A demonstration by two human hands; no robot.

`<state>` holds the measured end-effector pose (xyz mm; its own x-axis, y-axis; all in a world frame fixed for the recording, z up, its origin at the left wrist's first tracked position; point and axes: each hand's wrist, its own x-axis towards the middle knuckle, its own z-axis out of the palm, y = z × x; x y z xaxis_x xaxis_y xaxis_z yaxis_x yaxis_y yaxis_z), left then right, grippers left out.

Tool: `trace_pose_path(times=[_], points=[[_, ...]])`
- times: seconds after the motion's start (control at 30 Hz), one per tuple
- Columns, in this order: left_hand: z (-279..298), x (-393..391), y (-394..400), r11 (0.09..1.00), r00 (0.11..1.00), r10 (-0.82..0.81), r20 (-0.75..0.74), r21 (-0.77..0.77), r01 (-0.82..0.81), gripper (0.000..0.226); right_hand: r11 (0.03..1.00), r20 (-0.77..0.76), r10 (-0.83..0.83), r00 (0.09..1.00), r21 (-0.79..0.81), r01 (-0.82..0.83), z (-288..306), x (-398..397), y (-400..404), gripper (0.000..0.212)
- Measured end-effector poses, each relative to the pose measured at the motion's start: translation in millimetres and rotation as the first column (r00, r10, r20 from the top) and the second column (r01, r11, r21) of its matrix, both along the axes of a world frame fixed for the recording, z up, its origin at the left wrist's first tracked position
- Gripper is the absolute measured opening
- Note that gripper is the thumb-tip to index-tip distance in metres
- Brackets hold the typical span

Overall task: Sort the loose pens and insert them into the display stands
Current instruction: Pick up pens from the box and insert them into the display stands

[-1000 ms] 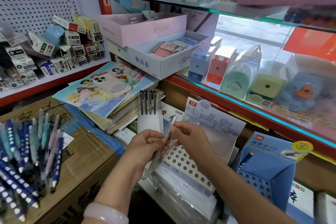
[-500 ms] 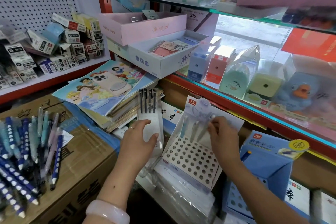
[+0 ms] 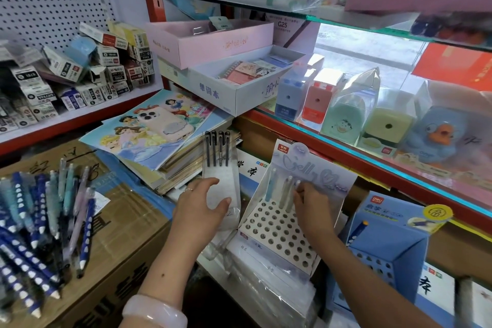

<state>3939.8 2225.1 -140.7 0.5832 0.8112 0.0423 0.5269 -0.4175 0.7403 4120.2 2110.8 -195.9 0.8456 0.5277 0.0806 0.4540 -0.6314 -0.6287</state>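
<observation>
A white display stand (image 3: 277, 231) with rows of round holes and a pale "Jelly" backboard stands in front of me. Three pale pens (image 3: 285, 192) stand upright in its back row. My right hand (image 3: 308, 210) pinches the top of the rightmost of them. My left hand (image 3: 199, 210) grips a clear plastic pack (image 3: 219, 168) with several black pens in its top. A heap of loose blue, teal and lilac pens (image 3: 37, 221) lies on a cardboard box (image 3: 119, 242) at the left.
A blue display stand (image 3: 386, 247) with one blue pen sits to the right. Stacked notebooks (image 3: 149, 136) with a phone on top lie behind the pack. A red-edged glass shelf (image 3: 346, 141) with boxed sharpeners runs above. Small boxes crowd the left shelf.
My right hand carried a clear pen from my left hand to the white stand and stood it in the back row. My left hand took hold of the clear pack.
</observation>
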Motion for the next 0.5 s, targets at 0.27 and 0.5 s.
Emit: trace_pose_path(times=[0.27,0.5], points=[[-2.1,-13.6,3.9,0.998,0.999,0.036,0.016,-0.044,-0.035,0.045,0.994,0.013,0.054,0.998,-0.092,-0.053,9.6,-4.8,-13.7,0.024],[23.8,-47.9,14.9,0.990,0.979,0.111,0.172,-0.100,-0.095,0.037,0.943,-0.061,0.329,0.942,-0.017,-0.331,80.2,-48.3,21.5,0.012]])
